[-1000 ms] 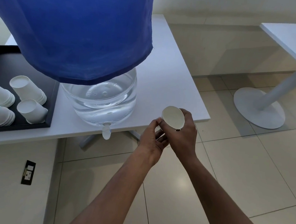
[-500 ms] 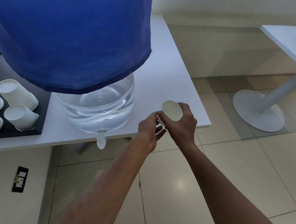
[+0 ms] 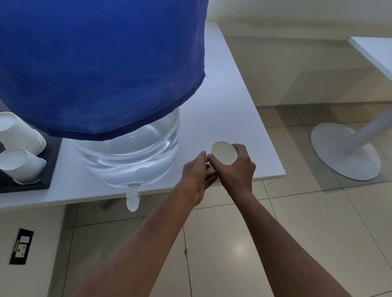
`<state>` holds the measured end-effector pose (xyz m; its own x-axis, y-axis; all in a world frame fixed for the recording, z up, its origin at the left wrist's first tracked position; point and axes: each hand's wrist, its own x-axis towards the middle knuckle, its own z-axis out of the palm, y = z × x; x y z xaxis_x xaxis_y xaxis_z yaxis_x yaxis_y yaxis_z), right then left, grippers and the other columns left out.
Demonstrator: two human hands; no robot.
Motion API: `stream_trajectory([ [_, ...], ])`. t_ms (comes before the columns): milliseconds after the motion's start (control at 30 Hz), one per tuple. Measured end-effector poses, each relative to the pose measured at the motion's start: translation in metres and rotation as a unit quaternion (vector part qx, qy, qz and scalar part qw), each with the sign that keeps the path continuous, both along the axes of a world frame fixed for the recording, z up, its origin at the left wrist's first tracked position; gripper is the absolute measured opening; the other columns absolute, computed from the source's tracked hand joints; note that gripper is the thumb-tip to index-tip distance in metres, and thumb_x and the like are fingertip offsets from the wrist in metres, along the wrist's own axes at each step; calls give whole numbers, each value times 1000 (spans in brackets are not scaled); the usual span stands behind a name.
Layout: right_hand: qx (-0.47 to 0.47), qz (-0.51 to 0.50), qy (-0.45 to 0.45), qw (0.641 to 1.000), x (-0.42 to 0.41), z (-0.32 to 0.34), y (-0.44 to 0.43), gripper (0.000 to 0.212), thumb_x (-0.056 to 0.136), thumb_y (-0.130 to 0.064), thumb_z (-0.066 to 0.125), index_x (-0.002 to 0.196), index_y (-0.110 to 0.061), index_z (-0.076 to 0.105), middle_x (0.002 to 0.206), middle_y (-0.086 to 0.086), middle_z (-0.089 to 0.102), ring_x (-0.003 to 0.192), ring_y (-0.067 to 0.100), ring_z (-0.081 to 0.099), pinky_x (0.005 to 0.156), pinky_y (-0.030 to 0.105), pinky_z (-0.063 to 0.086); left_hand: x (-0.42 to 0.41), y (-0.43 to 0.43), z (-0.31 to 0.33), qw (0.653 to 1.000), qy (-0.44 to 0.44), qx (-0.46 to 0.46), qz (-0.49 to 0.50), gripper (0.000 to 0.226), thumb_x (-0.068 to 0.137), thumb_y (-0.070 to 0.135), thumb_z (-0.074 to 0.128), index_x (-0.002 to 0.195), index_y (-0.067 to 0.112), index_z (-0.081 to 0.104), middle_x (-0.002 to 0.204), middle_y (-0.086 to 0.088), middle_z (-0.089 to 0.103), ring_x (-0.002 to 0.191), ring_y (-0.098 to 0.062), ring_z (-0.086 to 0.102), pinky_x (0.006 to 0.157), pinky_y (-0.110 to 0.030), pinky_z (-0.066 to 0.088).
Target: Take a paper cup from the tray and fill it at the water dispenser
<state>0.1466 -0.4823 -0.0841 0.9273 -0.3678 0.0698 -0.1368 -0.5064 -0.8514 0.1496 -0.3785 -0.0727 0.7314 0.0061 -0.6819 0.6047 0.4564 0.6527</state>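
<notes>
The cup (image 3: 223, 152) is off the tray (image 3: 51, 157): the right hand (image 3: 236, 170) grips it closed, above the tabletop (image 3: 231, 103) edge, the left hand (image 3: 198, 172) pinching its rim. Filling at the tap (image 3: 133, 198) remains; the cup looks empty.

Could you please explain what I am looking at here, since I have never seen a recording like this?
There is no machine: a person wears a camera on the head, looking forward and down, so you see their two bare arms reaching out. The right hand holds a white paper cup, and the left hand touches it at the side. On the white table stands a large clear water jug under a blue cloth cover, with a small tap hanging over the table's front edge. To the left, a dark tray carries stacks of white cups lying on their sides. The held cup is to the right of the tap, not under it yet.
</notes>
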Motion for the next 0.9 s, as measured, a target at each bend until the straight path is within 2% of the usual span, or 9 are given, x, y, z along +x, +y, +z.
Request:
stream_trajectory([
  [167,3,1,0,1000,2,-1,4,62,76,-39,90,125,-13,61,97,-8,64,91,15,62,68,11,39,3,3,-5,1000,2,-9,6,32,107,33,51,97,10,71,103,-14,73,81,-24,71,81,-37,62],
  [300,46,4,20,999,-4,-4,1,77,74,-33,93,136,-15,51,105,-7,62,97,15,61,71,8,42,1,3,-5,1000,5,-13,16,33,106,35,52,95,10,70,91,-9,76,73,-20,74,64,-31,62],
  [400,42,16,21,999,-12,-10,-5,71,76,-18,91,135,-13,53,109,-8,63,101,14,62,79,12,49,3,3,-7,999,13,-19,33,33,106,36,52,102,8,69,104,-12,70,90,-27,71,72,-34,61],
  [500,33,23,26,999,-12,-13,-8,57,79,-13,88,129,-12,60,107,-8,67,103,14,65,72,1,44,6,2,-8,998,14,-31,47,34,106,37,52,100,7,69,105,-14,70,96,-29,71,79,-36,61],
  [600,33,34,34,998,-7,-13,-10,53,80,-11,87,127,-12,62,106,-8,68,101,14,64,70,-2,42,9,-1,-5,998,9,-37,47,34,106,36,51,97,8,68,102,-13,72,95,-28,71,82,-36,60],
  [700,29,41,45,998,-3,-14,-12,50,81,-12,86,125,-12,63,107,-6,70,101,15,63,69,1,40,10,-3,-6,998,9,-38,51,34,106,36,51,96,8,68,102,-12,72,94,-26,70,76,-30,59],
  [800,20,42,58,997,-3,-15,-13,50,83,-11,85,127,-11,62,116,2,74,102,17,61,70,13,42,9,-3,-6,998,14,-37,52,34,106,37,51,97,8,67,104,-12,71,97,-27,69,83,-32,59],
  [900,36,39,62,997,-8,-16,-13,57,83,-9,84,134,-12,60,126,4,74,109,17,64,87,22,45,7,-3,-6,998,16,-40,54,36,106,38,52,105,4,65,110,-14,67,96,-28,68,91,-38,59],
])
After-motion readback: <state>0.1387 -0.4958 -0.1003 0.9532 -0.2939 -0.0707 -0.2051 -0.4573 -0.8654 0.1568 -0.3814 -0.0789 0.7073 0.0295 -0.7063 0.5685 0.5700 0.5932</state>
